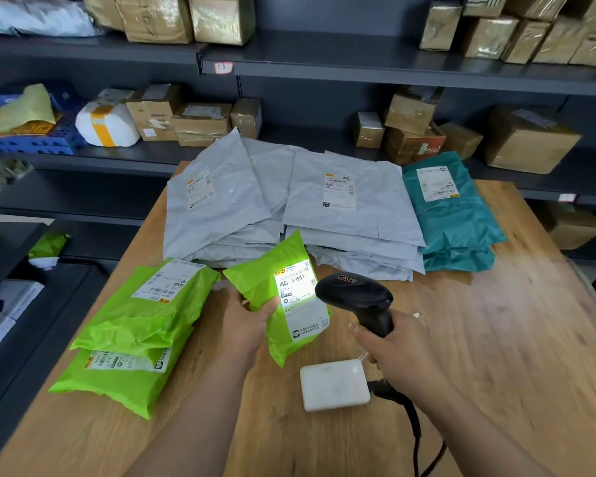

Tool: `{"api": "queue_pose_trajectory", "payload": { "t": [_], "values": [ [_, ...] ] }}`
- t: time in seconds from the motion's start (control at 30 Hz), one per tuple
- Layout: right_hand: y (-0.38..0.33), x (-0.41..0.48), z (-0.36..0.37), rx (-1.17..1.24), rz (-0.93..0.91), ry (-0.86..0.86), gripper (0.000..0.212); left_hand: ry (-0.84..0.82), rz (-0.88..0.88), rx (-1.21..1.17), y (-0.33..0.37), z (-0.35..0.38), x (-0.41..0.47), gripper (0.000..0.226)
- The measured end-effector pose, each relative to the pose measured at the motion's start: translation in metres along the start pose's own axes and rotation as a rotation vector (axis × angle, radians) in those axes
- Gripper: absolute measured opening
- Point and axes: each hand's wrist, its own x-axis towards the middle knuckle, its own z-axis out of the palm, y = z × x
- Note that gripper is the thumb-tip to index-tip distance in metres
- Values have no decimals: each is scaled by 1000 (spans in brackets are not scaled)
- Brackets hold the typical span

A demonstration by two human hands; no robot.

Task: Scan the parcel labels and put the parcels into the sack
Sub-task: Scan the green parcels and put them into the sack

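The left grip is clasping a lime-green mailer parcel by its left edge, raising it off the desk and tilting its shipping label toward the barcode scanner. The right grip is clenching the scanner's black handle, and the scanner's nose is sitting just beside the label's right edge. A white glow is falling across the printed barcode, so the scan seems to be happening right now.

To do this well, the left thumb, which is lying at the label's left margin, should be staying off the bars, and the film should be pulled flat so no crease is crossing the code. The scanner looks very near. Drawing it slightly away and angling it a little would probably help the light cover the whole code without glare on the glossy paper. Waiting for a confirmed read before moving the parcel is the safer course.

The scanner cable is trailing toward the viewer past a small white box, so wide swings risk dragging that box.

Two more green parcels are lying stacked at the left, with grey mailers and teal mailers piled farther back. No sack is showing in view.
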Motion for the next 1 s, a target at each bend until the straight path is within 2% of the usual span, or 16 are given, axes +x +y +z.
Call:
{"api": "queue_pose_trajectory", "payload": {
  "t": [0.87, 1.0],
  "values": [
    [-1, 0, -6, 2, 17, -13, 29, 20, -55, -14, -4, 0, 4, 51],
    [-2, 1, -9, 75, 17, -8, 30, 0, -45, -19, 2, 1, 1, 50]
  ]
}}
